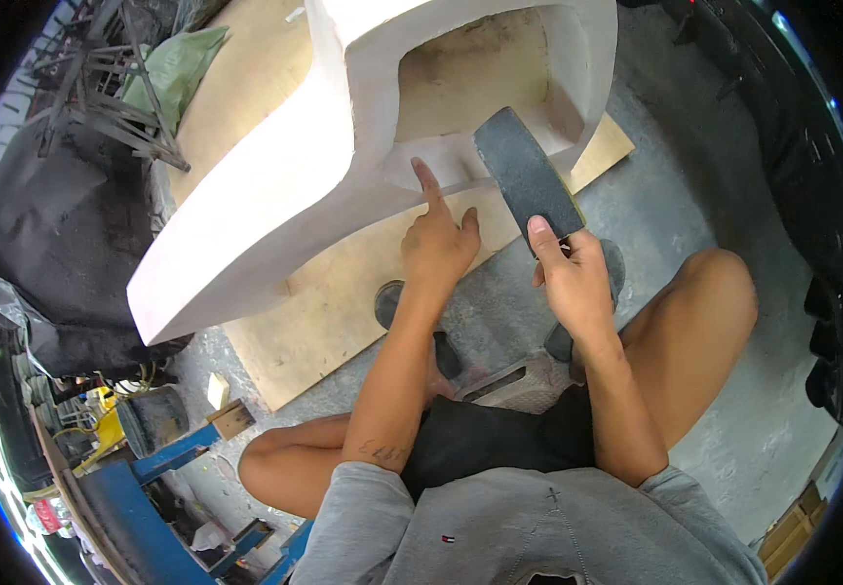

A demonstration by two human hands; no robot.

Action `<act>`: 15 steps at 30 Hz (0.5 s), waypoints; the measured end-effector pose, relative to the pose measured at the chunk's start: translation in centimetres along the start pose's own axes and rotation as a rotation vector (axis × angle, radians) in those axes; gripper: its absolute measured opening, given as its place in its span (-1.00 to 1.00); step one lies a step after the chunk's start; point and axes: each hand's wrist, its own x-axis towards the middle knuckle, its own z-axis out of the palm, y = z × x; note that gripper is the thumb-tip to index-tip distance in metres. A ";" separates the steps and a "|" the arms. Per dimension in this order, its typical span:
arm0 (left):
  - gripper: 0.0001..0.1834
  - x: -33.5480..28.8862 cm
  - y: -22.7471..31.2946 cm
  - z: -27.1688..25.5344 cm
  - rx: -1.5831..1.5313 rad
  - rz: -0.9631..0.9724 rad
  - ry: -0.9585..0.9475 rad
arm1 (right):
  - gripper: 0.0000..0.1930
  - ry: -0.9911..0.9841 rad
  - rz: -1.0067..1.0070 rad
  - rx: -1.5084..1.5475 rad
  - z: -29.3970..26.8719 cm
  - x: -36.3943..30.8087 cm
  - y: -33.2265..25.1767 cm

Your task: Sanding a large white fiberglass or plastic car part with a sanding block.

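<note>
Surface work on a white moulded shell (pixel 246 229), apparently at a checking pause with the sanding block (pixel 527 168) lifted.

The right hand (pixel 577 283) grips the block's near end, thumb on its dark face, in front of the shell's recessed opening; the left hand (pixel 438 242), apart from it and empty, points its index finger at the rim below, contact unclear. Resuming would call for laying the abrasive flat against the curve there. The shell rests on a plywood board (pixel 305 359) over the concrete floor (pixel 714 351). A black-covered bulk (pixel 61 229) and a blue metal frame (pixel 114 502) crowd the left; the person's bent knees (pixel 719 283) limit elbow room.
</note>
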 end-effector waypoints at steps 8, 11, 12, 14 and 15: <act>-0.77 -4.2 -2.9 -11.9 -0.346 0.503 -0.015 | -0.52 -0.049 -0.052 -0.079 3.0 0.3 3.9; -0.72 -1.5 -2.0 -18.2 -0.411 0.393 0.636 | -0.50 -0.063 -0.232 -0.229 5.3 1.2 1.8; -0.63 0.5 -3.0 -19.1 -0.323 0.393 0.735 | -0.51 -0.029 -0.295 -0.280 6.6 1.4 0.9; -0.30 4.1 -5.9 -18.6 0.142 0.152 0.614 | -0.55 0.051 -0.419 -0.470 7.6 0.9 0.4; -0.21 5.0 -6.4 -17.8 0.356 0.061 0.552 | -0.55 0.052 -0.434 -0.498 7.2 -0.1 0.4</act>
